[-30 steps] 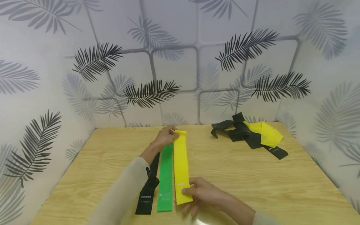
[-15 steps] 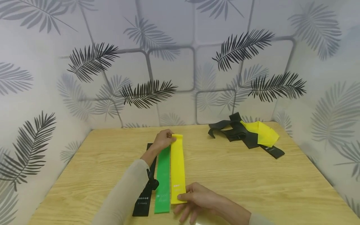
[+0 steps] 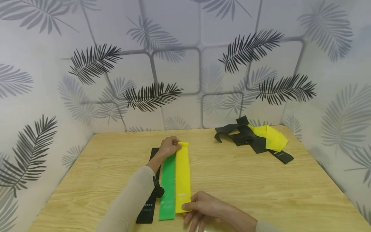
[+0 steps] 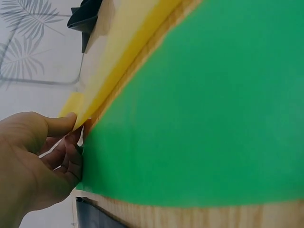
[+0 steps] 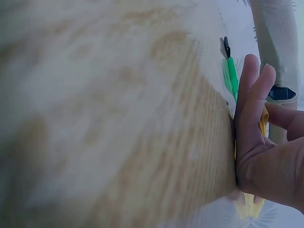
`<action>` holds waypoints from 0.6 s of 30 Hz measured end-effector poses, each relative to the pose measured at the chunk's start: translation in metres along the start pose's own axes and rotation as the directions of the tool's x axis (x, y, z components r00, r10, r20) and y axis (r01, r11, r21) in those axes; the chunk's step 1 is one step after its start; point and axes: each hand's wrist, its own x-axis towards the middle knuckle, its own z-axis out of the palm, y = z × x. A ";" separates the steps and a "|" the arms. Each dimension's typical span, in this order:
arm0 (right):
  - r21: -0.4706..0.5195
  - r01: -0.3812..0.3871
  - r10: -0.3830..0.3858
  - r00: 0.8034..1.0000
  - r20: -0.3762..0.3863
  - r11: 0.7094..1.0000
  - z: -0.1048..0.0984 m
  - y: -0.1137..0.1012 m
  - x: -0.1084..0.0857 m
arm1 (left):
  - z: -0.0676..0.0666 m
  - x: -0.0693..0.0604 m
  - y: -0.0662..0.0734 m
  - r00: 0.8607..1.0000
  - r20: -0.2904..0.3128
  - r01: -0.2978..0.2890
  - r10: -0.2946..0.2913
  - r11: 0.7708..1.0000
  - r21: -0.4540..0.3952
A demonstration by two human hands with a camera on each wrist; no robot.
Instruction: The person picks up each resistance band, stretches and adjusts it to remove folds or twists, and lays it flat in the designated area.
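A yellow band [image 3: 183, 174] lies lengthwise along the right side of a green band [image 3: 167, 190]. At its far end the left hand [image 3: 169, 147] pinches the yellow band between thumb and fingers; the left wrist view shows that hand [image 4: 38, 156] with the yellow band [image 4: 118, 52] raised at the pinch beside the green band [image 4: 199, 109]. The right hand [image 3: 205, 206] holds the near end, thumb on top. In the right wrist view the right hand [image 5: 266, 137] has its edge against the table. A black band [image 3: 146, 209] lies left of the green one, partly hidden by the left arm.
A loose pile of black bands [image 3: 258, 143] and a yellow band [image 3: 275, 138] lies at the back right of the wooden table [image 3: 246, 187]. Patterned walls [image 3: 179, 71] rise behind the table and at both sides.
The yellow band has come left and down beside the green band, both hands moving with it. Its far end is slightly nearer than before. The pile stays put.
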 end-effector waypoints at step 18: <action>-0.043 -0.042 0.043 0.999 0.029 0.998 -0.002 0.003 -0.001 | -0.002 -0.001 -0.002 0.998 0.038 -0.055 0.051 0.994 0.096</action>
